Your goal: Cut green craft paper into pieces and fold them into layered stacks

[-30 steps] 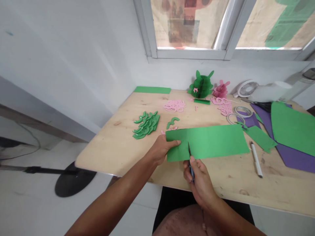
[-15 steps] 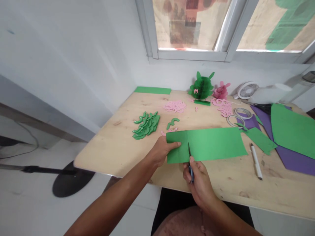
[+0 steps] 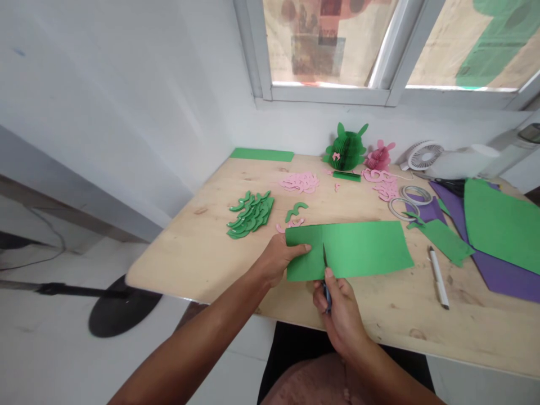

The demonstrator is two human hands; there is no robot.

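A wide strip of green paper (image 3: 363,250) is held over the front of the table. My left hand (image 3: 276,260) grips its left end, with the thumb flat on top and the fingers underneath. In my right hand (image 3: 338,301) is a pair of scissors (image 3: 325,259), its dark blade lying over the paper's lower part and pointing away from me. The fingers partly hide the handles. Just beyond the paper lie green wavy cut-outs (image 3: 296,211) and a few pink cut-outs (image 3: 290,225).
On the wooden table (image 3: 189,247) are stacked green cut-outs (image 3: 251,215), pink pieces (image 3: 300,183), a green paper figure (image 3: 348,151), a pink one (image 3: 379,156), tape rolls (image 3: 415,195), a white marker (image 3: 439,278), purple sheets (image 3: 502,275) and a small fan (image 3: 425,154).
The far right end of the green paper has shifted slightly left. Both hands and the scissors stay in nearly the same place.
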